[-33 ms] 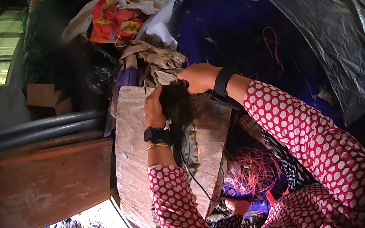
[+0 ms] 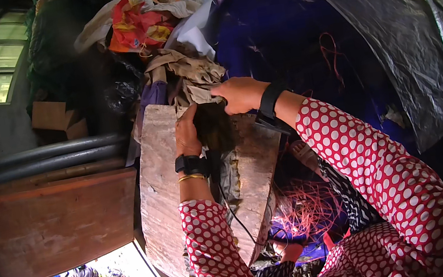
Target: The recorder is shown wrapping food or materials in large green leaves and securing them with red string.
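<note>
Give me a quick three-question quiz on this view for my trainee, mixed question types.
1. True or false: both hands touch the dark bundle on the wooden block.
2. Which hand, left hand or right hand, lies farther up the picture?
3. Multiple choice: the sleeves are A) plain blue, B) red with white dots, C) striped green.

Key: 1 true; 2 right hand; 3 B.
</note>
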Tool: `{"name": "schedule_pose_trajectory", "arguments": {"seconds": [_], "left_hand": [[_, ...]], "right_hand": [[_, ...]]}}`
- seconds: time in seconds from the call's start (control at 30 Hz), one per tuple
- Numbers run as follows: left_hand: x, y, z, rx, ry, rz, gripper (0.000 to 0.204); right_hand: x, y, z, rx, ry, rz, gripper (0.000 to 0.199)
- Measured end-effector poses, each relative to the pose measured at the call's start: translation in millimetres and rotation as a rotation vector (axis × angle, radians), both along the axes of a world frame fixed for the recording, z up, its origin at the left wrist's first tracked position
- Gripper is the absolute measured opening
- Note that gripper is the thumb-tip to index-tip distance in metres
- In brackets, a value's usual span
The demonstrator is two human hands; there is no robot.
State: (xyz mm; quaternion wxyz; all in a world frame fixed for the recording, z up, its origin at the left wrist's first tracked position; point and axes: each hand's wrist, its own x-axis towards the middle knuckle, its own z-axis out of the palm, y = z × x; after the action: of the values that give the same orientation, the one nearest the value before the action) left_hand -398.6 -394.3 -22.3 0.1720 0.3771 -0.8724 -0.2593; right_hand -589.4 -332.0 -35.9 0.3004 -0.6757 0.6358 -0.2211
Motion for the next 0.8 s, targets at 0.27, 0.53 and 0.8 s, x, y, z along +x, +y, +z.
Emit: {"name": "schedule_pose_trajectory", "arguments": {"seconds": [0.27,0.53,0.8], "left_hand": [[1,-13,-9,0.896,0.528,0.417,0.031],[-1,-18,-4,0.803,0.461,0.461,0.019],[7,-29,-18,0.794,0.670,0.483,0.020]], "right_hand": [[16,-2,14,-0.261,-0.068,-0.099,0.009],[8,2,15,-0.262,0.047,-0.147,0.012],[3,4,15,-0.218,0.065,-0.182,0.011]]}}
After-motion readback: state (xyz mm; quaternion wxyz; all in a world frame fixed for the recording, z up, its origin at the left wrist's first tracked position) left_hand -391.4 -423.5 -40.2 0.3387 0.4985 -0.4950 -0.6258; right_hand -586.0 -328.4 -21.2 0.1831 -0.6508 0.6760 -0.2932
